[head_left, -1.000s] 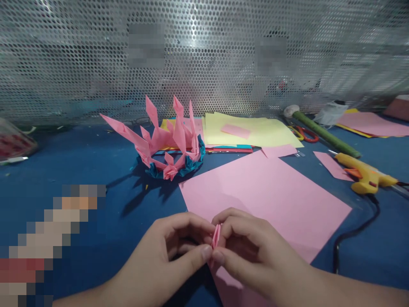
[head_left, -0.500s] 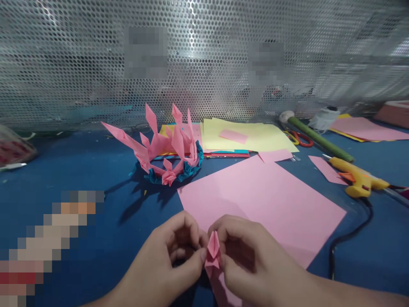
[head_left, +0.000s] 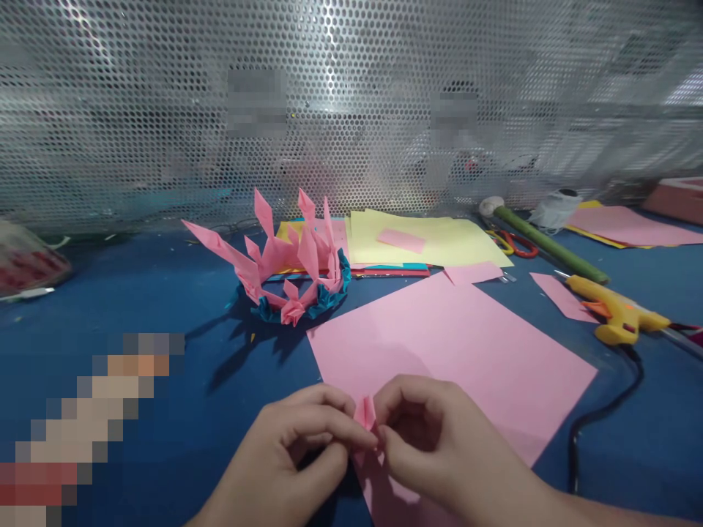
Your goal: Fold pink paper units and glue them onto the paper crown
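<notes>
Between my two hands is a small folded pink paper piece (head_left: 365, 412), its pointed tip upward. My left hand (head_left: 307, 446) has its forefinger laid across the front of the piece, fingers closed around its left side. My right hand (head_left: 433, 424) pinches the right side with thumb and forefinger. The lower part of the piece is hidden behind the fingers. Under and beyond my hands lies a large pink sheet (head_left: 466, 344). Behind on the left stands a folded paper crown (head_left: 307, 249), with pink points and a crumpled blue base.
On the right a yellow glue gun (head_left: 618, 311) lies with its black cord (head_left: 574, 432) curving forward. Behind are yellow sheets (head_left: 450, 238), scissors (head_left: 519, 245) and a green rod (head_left: 549, 241). A perforated metal screen (head_left: 351, 161) closes off the back of the blue table (head_left: 137, 293).
My left forefinger has come across the front of the folded piece, covering its lower part. My right hand keeps its pinch. The whole view has shifted slightly.
</notes>
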### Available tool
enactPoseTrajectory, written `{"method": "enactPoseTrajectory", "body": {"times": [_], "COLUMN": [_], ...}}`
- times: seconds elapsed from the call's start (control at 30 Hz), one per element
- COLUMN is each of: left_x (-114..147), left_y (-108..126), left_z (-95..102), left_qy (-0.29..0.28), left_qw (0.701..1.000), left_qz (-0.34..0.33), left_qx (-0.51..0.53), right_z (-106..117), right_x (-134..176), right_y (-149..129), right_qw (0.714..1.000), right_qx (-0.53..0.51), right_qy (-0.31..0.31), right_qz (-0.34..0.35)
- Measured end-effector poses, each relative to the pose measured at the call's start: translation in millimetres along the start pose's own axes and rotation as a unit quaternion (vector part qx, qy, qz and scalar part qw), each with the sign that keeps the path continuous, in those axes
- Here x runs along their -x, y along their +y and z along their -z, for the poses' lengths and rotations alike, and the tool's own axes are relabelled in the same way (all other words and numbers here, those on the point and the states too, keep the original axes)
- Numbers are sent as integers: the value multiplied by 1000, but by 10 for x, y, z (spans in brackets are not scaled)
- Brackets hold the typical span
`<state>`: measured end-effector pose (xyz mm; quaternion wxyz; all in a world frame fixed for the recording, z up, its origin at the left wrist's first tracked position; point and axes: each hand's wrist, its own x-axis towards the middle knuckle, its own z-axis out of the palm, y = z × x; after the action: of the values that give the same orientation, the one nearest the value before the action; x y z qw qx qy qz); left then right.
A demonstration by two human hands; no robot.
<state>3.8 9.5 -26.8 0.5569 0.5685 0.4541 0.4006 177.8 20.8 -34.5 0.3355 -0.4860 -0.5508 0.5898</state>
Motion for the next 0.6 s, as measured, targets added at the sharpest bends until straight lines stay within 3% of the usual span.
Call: {"method": "enactPoseTrajectory", "body": {"times": [0.33,0.53,0.6], "left_x": [-1,-27,-27], "left_y": [14,-99,-105], "left_z": [-29,21,29], "left_qy": [40,14,8], "left_qw": [998,993,991], "left_qz": [17,33,37], "left_qx": [53,115,128], "right_z": [-29,-25,-6], "right_x": [57,26,10], "right_y": [-6,87,115], "right_qw": [999,991,987], "right_qx": [-36,-8,-12], "right_qy": [-10,16,-8], "right_qz": [4,135,158]}}
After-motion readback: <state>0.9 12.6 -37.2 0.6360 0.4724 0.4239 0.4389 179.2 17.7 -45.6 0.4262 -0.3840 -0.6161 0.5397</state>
